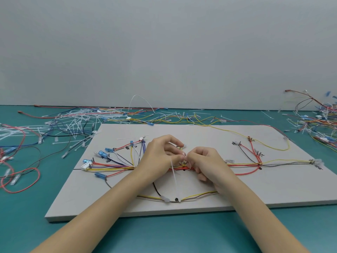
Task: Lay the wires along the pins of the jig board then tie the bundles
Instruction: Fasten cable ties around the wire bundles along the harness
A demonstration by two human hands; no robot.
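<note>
A white jig board (182,130) lies on the teal table. Coloured wires (242,164) run along its pins as a horizontal bundle, fanning out at the left to blue connectors (101,153). Both hands meet over the middle of the bundle. My left hand (160,155) pinches a white cable tie (174,179) whose long tail hangs toward me. My right hand (206,161) pinches the other end of the same tie where it loops round the wires. The loop itself is mostly hidden by my fingers. A yellow and black wire pair (197,195) curves along the board's near edge.
A heap of loose white cable ties (73,123) and spare wires covers the table at the back left. More tangled wires with connectors (317,123) lie at the far right. Red and black loose wires (20,179) sprawl left of the board. A grey wall stands behind.
</note>
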